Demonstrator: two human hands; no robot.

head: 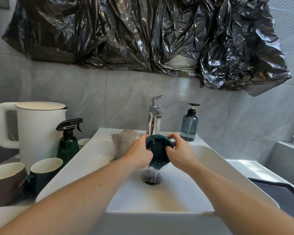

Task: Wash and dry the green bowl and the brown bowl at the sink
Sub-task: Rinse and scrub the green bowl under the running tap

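The green bowl [158, 150] is tilted under the running chrome tap [154, 119], its outside toward me, over the white sink [210, 160]. Water runs off it down to the drain [151, 179]. My left hand [138, 150] grips its left rim. My right hand [179, 150] grips its right rim, thumb curled over the top edge. The brown bowl [5, 182], white inside, stands on the counter at the far left.
A spotted cloth [123, 143] hangs over the sink's back left rim. A green cup [44, 173], a dark spray bottle [68, 141], a white kettle [34, 131] and a small white cup [83, 142] stand left of the sink. A blue soap dispenser [189, 124] stands right of the tap.
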